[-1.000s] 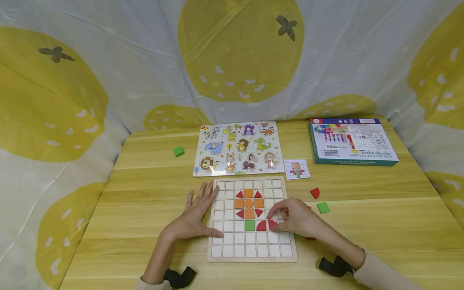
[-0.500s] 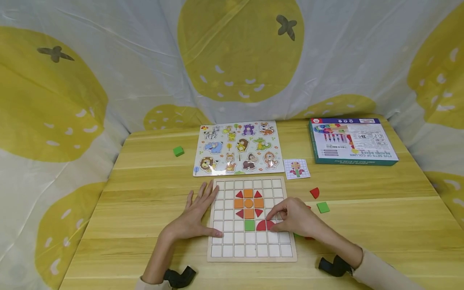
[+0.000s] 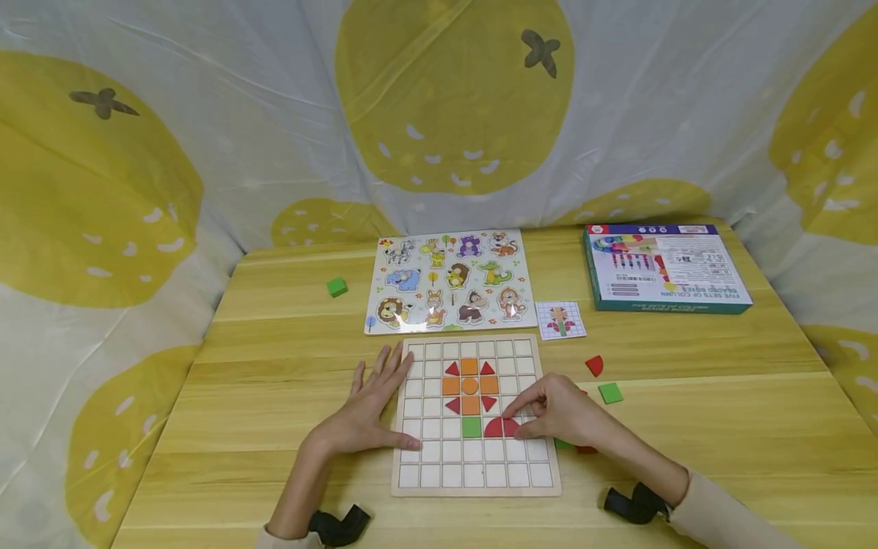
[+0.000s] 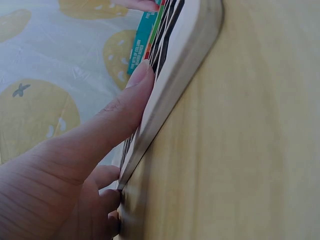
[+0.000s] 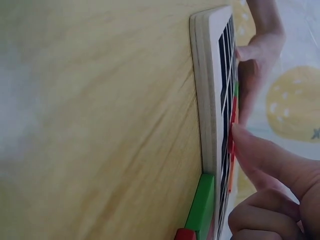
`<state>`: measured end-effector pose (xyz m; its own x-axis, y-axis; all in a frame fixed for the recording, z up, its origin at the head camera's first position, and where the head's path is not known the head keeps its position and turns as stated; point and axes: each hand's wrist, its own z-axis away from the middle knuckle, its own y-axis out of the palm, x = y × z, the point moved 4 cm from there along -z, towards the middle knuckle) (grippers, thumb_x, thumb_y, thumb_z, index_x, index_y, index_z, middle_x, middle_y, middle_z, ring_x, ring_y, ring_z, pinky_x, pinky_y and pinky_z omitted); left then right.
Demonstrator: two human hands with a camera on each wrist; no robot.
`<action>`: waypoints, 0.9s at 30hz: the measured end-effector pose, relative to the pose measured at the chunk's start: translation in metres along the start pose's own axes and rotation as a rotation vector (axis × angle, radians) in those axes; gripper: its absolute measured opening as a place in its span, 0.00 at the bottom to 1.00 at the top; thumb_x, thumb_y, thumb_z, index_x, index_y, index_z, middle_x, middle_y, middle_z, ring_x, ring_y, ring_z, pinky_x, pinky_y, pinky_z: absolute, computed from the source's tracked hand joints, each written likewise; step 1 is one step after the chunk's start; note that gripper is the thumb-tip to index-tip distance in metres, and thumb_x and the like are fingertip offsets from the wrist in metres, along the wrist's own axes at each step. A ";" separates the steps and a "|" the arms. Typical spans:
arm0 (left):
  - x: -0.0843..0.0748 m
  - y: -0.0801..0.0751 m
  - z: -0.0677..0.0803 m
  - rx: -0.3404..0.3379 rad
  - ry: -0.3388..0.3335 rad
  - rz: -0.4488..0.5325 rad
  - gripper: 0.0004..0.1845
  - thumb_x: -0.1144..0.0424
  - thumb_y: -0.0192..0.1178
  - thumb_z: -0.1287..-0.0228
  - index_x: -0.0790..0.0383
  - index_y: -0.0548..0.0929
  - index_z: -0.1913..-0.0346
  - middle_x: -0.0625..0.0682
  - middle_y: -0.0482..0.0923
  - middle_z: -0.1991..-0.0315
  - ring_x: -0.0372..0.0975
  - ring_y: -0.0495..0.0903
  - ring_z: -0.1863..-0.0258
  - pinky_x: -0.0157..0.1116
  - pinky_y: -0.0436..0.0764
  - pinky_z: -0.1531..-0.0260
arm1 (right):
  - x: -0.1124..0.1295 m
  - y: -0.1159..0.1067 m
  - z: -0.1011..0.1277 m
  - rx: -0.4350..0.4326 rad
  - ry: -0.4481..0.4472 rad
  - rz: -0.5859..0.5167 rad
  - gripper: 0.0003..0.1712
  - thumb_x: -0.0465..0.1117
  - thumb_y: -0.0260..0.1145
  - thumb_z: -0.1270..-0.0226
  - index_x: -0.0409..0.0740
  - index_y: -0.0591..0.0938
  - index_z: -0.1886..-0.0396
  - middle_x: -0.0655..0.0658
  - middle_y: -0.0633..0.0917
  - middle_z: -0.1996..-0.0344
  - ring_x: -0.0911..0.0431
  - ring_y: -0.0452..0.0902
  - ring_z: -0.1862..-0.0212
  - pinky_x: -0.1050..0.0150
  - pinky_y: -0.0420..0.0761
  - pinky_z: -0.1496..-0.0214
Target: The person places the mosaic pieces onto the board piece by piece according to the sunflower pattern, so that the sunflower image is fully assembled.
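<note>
A wooden grid board lies in front of me, with white square cells. My left hand rests on its left edge, fingers spread and thumb on the frame. With thumb and forefinger, my right hand pinches a red quarter-circle tile in a cell. It sits beside another red quarter-circle tile, and the two form a half-round shape. To their left is a green square tile. Above lies an orange circle tile amid orange squares and red triangles. In the right wrist view, the thumb presses at the red tile.
Behind the board lie an animal puzzle and a small pattern card. A boxed bead set stands at the back right. Loose tiles include a red quarter-circle, a green square and a green block.
My right hand has shifted the pinched red quarter-circle slightly left, against its neighbour, closing the gap between them. The left hand has stayed in place.
</note>
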<state>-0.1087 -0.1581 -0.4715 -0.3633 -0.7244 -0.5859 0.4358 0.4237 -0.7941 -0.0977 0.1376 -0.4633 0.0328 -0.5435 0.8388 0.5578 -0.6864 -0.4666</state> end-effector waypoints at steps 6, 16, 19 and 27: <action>0.002 0.000 0.000 -0.006 0.000 0.001 0.70 0.35 0.73 0.61 0.53 0.38 0.22 0.52 0.27 0.21 0.51 0.26 0.22 0.63 0.25 0.31 | -0.001 0.000 0.000 -0.004 -0.013 -0.001 0.10 0.41 0.77 0.50 0.53 0.90 0.66 0.53 0.62 0.91 0.63 0.54 0.85 0.73 0.54 0.83; 0.001 0.000 -0.001 -0.002 -0.003 0.012 0.70 0.35 0.74 0.61 0.52 0.39 0.22 0.52 0.28 0.21 0.52 0.26 0.22 0.63 0.25 0.31 | -0.008 -0.023 0.010 -0.061 0.035 -0.016 0.13 0.46 0.77 0.49 0.54 0.90 0.62 0.53 0.61 0.88 0.63 0.56 0.83 0.71 0.56 0.81; 0.000 0.000 0.000 -0.001 -0.004 0.008 0.70 0.35 0.74 0.62 0.52 0.39 0.22 0.52 0.28 0.21 0.52 0.26 0.22 0.63 0.25 0.31 | -0.017 -0.042 0.021 -0.091 0.057 -0.006 0.15 0.48 0.76 0.48 0.55 0.89 0.59 0.53 0.60 0.87 0.62 0.56 0.81 0.70 0.56 0.80; -0.001 0.000 0.000 -0.007 -0.005 0.005 0.70 0.35 0.74 0.62 0.53 0.40 0.22 0.52 0.28 0.21 0.53 0.26 0.22 0.64 0.25 0.31 | -0.054 -0.095 0.055 -0.182 0.144 -0.001 0.23 0.51 0.76 0.49 0.51 0.86 0.53 0.53 0.57 0.84 0.63 0.54 0.80 0.67 0.57 0.81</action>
<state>-0.1086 -0.1577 -0.4711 -0.3572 -0.7251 -0.5888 0.4320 0.4307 -0.7924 -0.1067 0.2590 -0.4488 -0.0931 -0.5973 0.7966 0.3989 -0.7554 -0.5198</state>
